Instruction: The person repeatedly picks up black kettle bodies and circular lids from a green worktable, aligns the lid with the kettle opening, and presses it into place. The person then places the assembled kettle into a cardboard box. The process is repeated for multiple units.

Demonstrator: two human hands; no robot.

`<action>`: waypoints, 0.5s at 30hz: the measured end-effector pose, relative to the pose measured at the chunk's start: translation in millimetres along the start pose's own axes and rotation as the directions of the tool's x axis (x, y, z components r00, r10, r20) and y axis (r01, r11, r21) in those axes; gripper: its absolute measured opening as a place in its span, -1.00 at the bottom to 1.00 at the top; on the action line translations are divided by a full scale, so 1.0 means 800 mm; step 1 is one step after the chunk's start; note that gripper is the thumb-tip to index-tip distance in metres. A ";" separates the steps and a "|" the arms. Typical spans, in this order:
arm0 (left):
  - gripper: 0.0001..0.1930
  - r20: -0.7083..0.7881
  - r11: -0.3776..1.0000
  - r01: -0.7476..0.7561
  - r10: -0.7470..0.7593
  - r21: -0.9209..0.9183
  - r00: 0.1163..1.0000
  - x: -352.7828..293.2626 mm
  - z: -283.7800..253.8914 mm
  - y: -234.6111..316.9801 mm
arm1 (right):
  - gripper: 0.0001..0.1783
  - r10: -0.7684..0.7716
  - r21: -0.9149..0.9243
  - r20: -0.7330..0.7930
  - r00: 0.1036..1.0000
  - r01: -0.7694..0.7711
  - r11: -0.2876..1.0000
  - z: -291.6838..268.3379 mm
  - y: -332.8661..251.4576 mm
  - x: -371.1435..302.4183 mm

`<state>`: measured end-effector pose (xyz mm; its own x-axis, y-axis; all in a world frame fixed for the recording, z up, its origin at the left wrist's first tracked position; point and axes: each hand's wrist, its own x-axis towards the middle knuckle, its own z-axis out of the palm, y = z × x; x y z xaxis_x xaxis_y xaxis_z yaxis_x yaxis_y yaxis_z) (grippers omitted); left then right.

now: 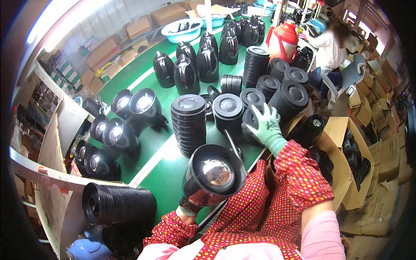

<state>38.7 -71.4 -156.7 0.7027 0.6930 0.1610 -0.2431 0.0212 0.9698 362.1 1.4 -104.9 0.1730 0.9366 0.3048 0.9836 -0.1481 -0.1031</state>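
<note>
a green bench [167, 177] with a white line [149, 166] along it runs away from the person, its edges bowed by the lens. far along it stand a pale blue basin [184, 36], glossy black jugs [186, 74] and a red and white flask [284, 41]. open-mouthed black vessels [116, 131] lie at the left, with a nested black stack [119, 204] nearer the person. a ribbed pale wall [102, 24] rises behind cardboard boxes on the left. on the right, a person in a white top [331, 50] is by a grey chair [352, 73], amid more cartons; an open carton [349, 173] near the bench holds black parts.

the left forearm comes in from the lower edge, and the left hand [190, 207] is beneath a black vessel [214, 171], grasping it from below with fingers mostly hidden. that vessel is tilted over the bench's near edge, its mouth turned up toward the person and its shiny round interior showing. the right arm, in a red patterned sleeve [301, 173], reaches forward; the right hand [269, 128], in a pale green glove, has its fingers spread apart at the stacks of black lids [228, 106]. whether they touch a lid, i cannot tell.
</note>
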 end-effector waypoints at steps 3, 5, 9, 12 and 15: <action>-0.51 0.060 0.994 0.068 -0.063 -0.088 0.996 0.004 0.006 0.010 | -0.10 -0.119 0.503 -0.086 0.989 0.146 0.852 -0.069 -0.014 -0.048; -0.50 0.110 0.958 0.161 -0.138 -0.239 0.984 0.004 0.016 0.009 | -0.08 -0.225 0.675 -0.094 0.970 0.228 0.701 -0.113 -0.022 -0.101; -0.50 0.188 0.761 0.359 -0.307 -0.541 0.933 -0.009 0.042 0.001 | -0.02 -0.291 0.755 -0.029 0.956 0.212 0.621 -0.190 -0.048 -0.173; -0.49 0.218 0.643 0.408 -0.357 -0.648 0.908 -0.015 0.061 -0.005 | 0.02 -0.242 0.735 -0.022 0.970 0.180 0.653 -0.208 -0.041 -0.210; -0.48 0.224 0.567 0.408 -0.366 -0.716 0.903 -0.021 0.076 -0.004 | 0.03 -0.238 0.758 -0.038 0.971 0.183 0.627 -0.224 -0.036 -0.236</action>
<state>68.0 -126.9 -151.8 0.8737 0.4565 -0.1683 -0.3301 0.8103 0.4841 310.5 -228.5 10.5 -0.0643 0.9322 0.3562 0.6090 0.3194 -0.7260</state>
